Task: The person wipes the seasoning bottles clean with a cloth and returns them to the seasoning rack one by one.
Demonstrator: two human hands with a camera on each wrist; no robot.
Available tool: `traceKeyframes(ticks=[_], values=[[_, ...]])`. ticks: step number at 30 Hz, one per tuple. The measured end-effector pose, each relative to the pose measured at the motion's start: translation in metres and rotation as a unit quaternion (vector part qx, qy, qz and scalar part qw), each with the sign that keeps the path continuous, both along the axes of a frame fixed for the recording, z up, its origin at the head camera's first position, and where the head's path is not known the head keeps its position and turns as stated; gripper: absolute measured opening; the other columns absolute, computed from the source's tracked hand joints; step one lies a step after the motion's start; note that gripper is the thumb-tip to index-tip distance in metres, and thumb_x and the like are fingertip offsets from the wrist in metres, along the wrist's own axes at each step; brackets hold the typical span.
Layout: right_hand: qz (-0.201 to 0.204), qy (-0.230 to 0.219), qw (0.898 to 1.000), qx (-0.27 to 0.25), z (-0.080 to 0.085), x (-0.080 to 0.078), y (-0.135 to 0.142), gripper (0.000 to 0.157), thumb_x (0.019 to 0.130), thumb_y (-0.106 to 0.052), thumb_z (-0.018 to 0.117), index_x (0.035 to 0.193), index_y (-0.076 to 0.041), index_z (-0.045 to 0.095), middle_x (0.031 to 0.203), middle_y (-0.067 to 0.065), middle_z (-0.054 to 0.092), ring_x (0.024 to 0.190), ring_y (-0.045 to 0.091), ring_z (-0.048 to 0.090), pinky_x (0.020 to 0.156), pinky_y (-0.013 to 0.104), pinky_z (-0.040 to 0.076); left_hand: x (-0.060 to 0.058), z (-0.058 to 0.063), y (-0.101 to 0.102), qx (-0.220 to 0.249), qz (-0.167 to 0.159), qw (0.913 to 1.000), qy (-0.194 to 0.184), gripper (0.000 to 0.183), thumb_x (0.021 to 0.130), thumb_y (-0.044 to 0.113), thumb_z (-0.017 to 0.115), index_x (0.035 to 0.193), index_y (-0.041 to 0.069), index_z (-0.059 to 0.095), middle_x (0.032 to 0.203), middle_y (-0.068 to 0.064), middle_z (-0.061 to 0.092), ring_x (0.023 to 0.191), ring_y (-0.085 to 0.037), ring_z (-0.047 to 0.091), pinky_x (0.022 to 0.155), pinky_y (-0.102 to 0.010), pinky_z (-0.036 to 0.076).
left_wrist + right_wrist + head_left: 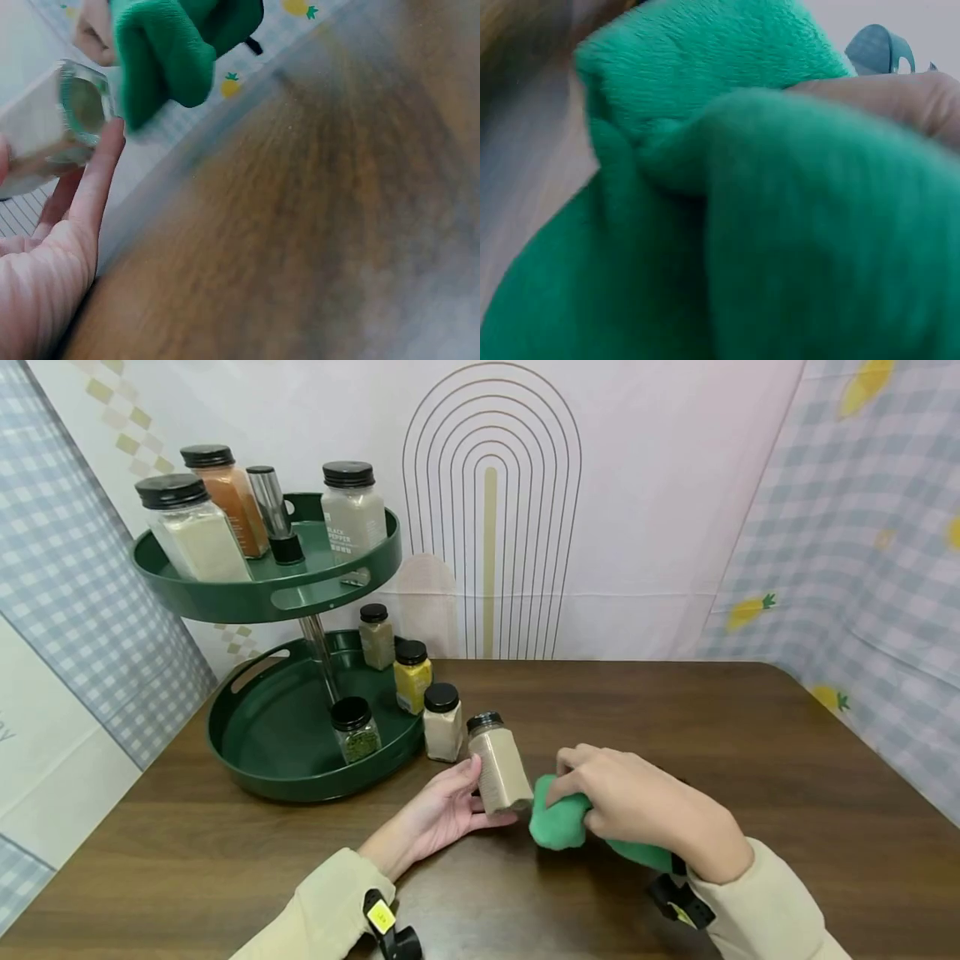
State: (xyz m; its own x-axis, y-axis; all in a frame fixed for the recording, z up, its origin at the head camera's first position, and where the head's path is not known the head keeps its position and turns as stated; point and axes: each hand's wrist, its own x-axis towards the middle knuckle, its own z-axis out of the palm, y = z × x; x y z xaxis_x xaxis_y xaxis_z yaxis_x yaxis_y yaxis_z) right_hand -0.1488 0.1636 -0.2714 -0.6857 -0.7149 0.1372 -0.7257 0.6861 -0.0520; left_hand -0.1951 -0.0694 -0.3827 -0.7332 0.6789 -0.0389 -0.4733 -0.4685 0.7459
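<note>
My left hand (442, 814) holds a spice jar (501, 770) of beige powder with a black lid, thumb on one side and fingers under and behind it. The jar is tilted, its lid up and to the left, its base turned toward my right hand (630, 797). That hand grips a bunched green cloth (557, 823), close beside the jar's base. In the left wrist view the clear base of the jar (84, 105) faces the cloth (165, 60). Folds of the cloth (817, 217) fill most of the right wrist view and hide most of the fingers.
A green two-tier tray stands at the left, its upper tier (225, 599) carrying several black-capped jars and a silver cylinder. On the lower tier (292, 787) sits a jar of green herbs (357, 732). Along its right side are a yellow jar (412, 681) and a pale jar (443, 727).
</note>
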Motion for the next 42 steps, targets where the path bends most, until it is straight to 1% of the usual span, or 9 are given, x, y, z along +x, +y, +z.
traceKeyframes(ticks=[3, 8, 13, 18, 21, 28, 32, 36, 42], values=[[-0.034, 0.007, 0.999, -0.015, 0.005, -0.002, 0.005, 0.048, 0.067, 0.012, 0.056, 0.093, -0.024, 0.072, 0.082, -0.008, 0.049, 0.077, 0.011, 0.047, 0.065, 0.025, 0.041, -0.001, -0.001, -0.001, 0.03, -0.022, 0.9993, 0.001, 0.06, 0.099, 0.032, 0.04, 0.148, 0.01, 0.013, 0.135, -0.01, 0.049, 0.115, -0.027, 0.056, 0.104, -0.048, 0.038], [-0.072, 0.131, 0.98, -0.134, 0.007, -0.006, 0.005, 0.048, 0.068, 0.011, 0.062, 0.105, -0.017, 0.07, 0.095, 0.003, 0.054, 0.083, 0.017, 0.052, 0.065, 0.03, 0.047, -0.003, -0.001, -0.002, 0.063, -0.04, 0.9971, 0.011, 0.061, 0.098, 0.026, 0.044, 0.147, 0.013, 0.01, 0.142, -0.012, 0.044, 0.119, -0.028, 0.054, 0.106, -0.048, 0.035], [-0.057, 0.194, 0.951, -0.232, -0.004, -0.01, -0.012, 0.051, 0.07, 0.006, 0.07, 0.116, -0.013, 0.064, 0.102, 0.007, 0.056, 0.09, 0.02, 0.055, 0.07, 0.035, 0.052, 0.0, -0.001, -0.001, 0.021, -0.041, 0.9972, 0.059, 0.073, 0.093, 0.029, 0.056, 0.147, 0.009, 0.012, 0.132, -0.007, 0.051, 0.115, -0.023, 0.056, 0.1, -0.043, 0.042], [-0.022, 0.193, 0.946, -0.259, -0.024, -0.012, -0.028, 0.052, 0.07, 0.005, 0.071, 0.119, -0.008, 0.058, 0.109, 0.004, 0.059, 0.098, 0.017, 0.056, 0.081, 0.035, 0.052, 0.003, 0.0, 0.001, -0.032, -0.014, 0.9954, 0.089, 0.08, 0.086, 0.029, 0.066, 0.145, 0.006, 0.016, 0.122, -0.001, 0.046, 0.108, -0.014, 0.054, 0.09, -0.034, 0.047], [-0.008, 0.179, 0.949, -0.258, -0.031, -0.013, -0.032, 0.052, 0.068, 0.008, 0.07, 0.116, -0.009, 0.06, 0.115, 0.005, 0.057, 0.103, 0.019, 0.055, 0.084, 0.035, 0.051, 0.004, 0.0, 0.002, -0.034, -0.01, 0.9955, 0.088, 0.086, 0.084, 0.029, 0.068, 0.147, 0.006, 0.014, 0.125, -0.002, 0.043, 0.109, -0.015, 0.053, 0.09, -0.034, 0.047], [-0.018, 0.084, 0.976, -0.201, -0.028, -0.011, -0.03, 0.068, 0.068, 0.011, 0.068, 0.129, -0.016, 0.055, 0.134, 0.01, 0.046, 0.117, 0.026, 0.051, 0.086, 0.04, 0.051, 0.003, 0.001, 0.001, -0.039, -0.017, 0.9949, 0.091, 0.093, 0.082, 0.035, 0.069, 0.149, 0.009, 0.01, 0.133, -0.005, 0.038, 0.114, -0.019, 0.05, 0.094, -0.042, 0.045], [-0.021, 0.07, 0.983, -0.166, -0.022, -0.009, -0.025, 0.067, 0.066, 0.012, 0.064, 0.125, -0.017, 0.059, 0.127, 0.006, 0.051, 0.108, 0.023, 0.057, 0.08, 0.035, 0.052, 0.002, 0.001, 0.0, -0.041, -0.025, 0.995, 0.088, 0.092, 0.082, 0.037, 0.067, 0.149, 0.01, 0.01, 0.133, -0.004, 0.038, 0.115, -0.019, 0.05, 0.098, -0.049, 0.042], [-0.001, 0.011, 0.99, -0.142, -0.018, -0.007, -0.021, 0.064, 0.066, 0.014, 0.058, 0.12, -0.02, 0.063, 0.122, -0.001, 0.053, 0.095, 0.013, 0.057, 0.074, 0.027, 0.051, 0.002, 0.0, -0.001, -0.021, -0.023, 0.997, 0.072, 0.083, 0.085, 0.036, 0.064, 0.148, 0.013, 0.014, 0.131, -0.002, 0.045, 0.115, -0.019, 0.052, 0.102, -0.055, 0.036], [0.027, -0.055, 0.994, -0.094, -0.014, 0.001, -0.019, 0.064, 0.066, 0.014, 0.049, 0.114, -0.024, 0.066, 0.11, -0.012, 0.053, 0.081, 0.005, 0.053, 0.068, 0.018, 0.045, 0.001, -0.002, -0.002, -0.002, 0.016, 0.9993, 0.034, 0.053, 0.088, 0.035, 0.06, 0.131, 0.019, 0.035, 0.117, 0.001, 0.057, 0.108, -0.013, 0.057, 0.1, -0.048, 0.04]])
